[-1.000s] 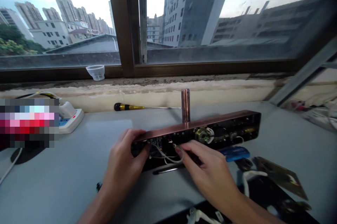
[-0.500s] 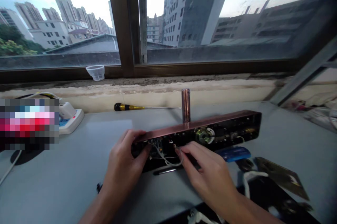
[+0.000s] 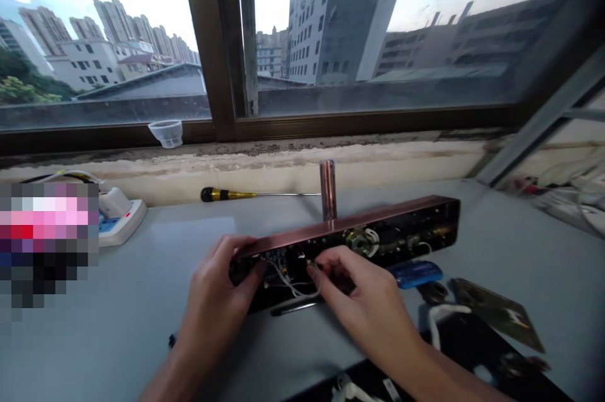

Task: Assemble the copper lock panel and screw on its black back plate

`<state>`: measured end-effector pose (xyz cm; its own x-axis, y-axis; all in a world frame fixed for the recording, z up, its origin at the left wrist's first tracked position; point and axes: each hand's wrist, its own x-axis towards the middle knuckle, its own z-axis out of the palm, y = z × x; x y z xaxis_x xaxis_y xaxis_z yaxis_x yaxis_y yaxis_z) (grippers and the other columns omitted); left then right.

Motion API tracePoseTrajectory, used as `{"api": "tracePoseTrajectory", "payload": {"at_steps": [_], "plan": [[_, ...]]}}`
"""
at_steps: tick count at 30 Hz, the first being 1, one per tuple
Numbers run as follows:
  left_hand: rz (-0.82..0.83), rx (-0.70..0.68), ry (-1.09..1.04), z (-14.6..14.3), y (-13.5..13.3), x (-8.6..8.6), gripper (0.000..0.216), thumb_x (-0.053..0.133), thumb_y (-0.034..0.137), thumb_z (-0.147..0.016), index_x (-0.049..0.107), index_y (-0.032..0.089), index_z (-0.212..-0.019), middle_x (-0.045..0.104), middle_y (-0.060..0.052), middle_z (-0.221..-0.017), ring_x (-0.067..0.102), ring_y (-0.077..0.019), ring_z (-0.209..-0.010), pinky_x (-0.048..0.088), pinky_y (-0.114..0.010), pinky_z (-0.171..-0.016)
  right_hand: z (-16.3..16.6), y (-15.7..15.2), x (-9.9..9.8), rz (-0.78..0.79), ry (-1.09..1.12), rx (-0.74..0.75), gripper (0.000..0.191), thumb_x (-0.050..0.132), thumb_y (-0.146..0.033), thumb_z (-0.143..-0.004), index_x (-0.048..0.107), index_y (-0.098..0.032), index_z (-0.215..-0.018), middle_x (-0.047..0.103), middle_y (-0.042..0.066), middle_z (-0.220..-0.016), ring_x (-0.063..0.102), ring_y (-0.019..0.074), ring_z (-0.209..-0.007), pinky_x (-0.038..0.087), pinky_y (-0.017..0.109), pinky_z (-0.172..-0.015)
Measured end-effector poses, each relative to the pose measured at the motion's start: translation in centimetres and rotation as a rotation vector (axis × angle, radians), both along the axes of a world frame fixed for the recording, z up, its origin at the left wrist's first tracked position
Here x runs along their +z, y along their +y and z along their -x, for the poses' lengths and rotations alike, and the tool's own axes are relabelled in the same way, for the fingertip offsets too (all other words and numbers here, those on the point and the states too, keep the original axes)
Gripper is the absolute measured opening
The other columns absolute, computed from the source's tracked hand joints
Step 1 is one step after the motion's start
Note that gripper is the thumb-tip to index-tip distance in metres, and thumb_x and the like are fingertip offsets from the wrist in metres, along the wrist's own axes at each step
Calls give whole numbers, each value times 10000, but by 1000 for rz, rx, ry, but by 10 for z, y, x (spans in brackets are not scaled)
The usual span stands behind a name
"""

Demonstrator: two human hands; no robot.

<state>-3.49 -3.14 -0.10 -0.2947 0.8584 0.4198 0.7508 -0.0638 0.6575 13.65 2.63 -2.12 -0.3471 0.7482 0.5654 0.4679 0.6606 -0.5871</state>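
A long copper-coloured metal housing (image 3: pixel 406 210) lies on its side, its open black interior facing me. My left hand (image 3: pixel 222 285) grips the housing's left end, thumb inside near a circuit board (image 3: pixel 278 261) and fingers over the top edge. White wires (image 3: pixel 293 290) loop out of the interior. Between thumb and forefinger, my right hand (image 3: pixel 366 295) pinches the end of these wires; the fingers partly hide the tip. A round brass-coloured part (image 3: pixel 362 241) sits inside, right of the board. The copper tube (image 3: pixel 328 191) stands up behind the housing.
Behind lies a yellow-black screwdriver (image 3: pixel 227 195). A blue object (image 3: pixel 416 274), a flat dark plate (image 3: pixel 498 312) and a black panel (image 3: pixel 491 358) with white wires lie at right. A power strip (image 3: pixel 125 223) is at left; a plastic cup (image 3: pixel 167 133) sits on the sill.
The whole view has shifted slightly, so things appear a little further left. Both hands keep their holds on the housing and wires, with only slight movement of the right fingers.
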Motion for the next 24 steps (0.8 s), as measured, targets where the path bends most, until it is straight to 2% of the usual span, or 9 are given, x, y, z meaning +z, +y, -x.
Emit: {"api": "tracePoseTrajectory", "payload": {"at_steps": [3,9,17,24], "plan": [[18,-9,1,1,0,2,123,585,218,-743,565,236,-862,650,13,-791,614,-161,-728,477,-276,-631,-1,1,2,31,6,20,89,512,-178,-772,522,-181,-683,549,-40,-570,501,81,-494,372,175,-468],[49,-25,7,3,0,3,122,577,219,-744,550,235,-861,657,9,-792,618,-173,-729,474,-290,-633,-4,4,7,4,-78,128,138,467,-136,-782,543,-177,-674,540,-31,-585,490,81,-516,366,178,-493],[66,-59,1,5,1,2,142,572,216,-753,533,236,-889,654,14,-835,614,-159,-777,467,-271,-668,-5,9,10,237,-58,5,151,559,-260,-751,499,-181,-636,534,-43,-522,484,92,-471,352,188,-446],[67,-51,39,5,2,0,148,557,221,-759,525,238,-903,642,-3,-850,604,-173,-779,473,-292,-669,-18,19,14,236,-173,152,102,523,-192,-759,496,-180,-661,564,-30,-595,520,97,-529,381,194,-488]]}}
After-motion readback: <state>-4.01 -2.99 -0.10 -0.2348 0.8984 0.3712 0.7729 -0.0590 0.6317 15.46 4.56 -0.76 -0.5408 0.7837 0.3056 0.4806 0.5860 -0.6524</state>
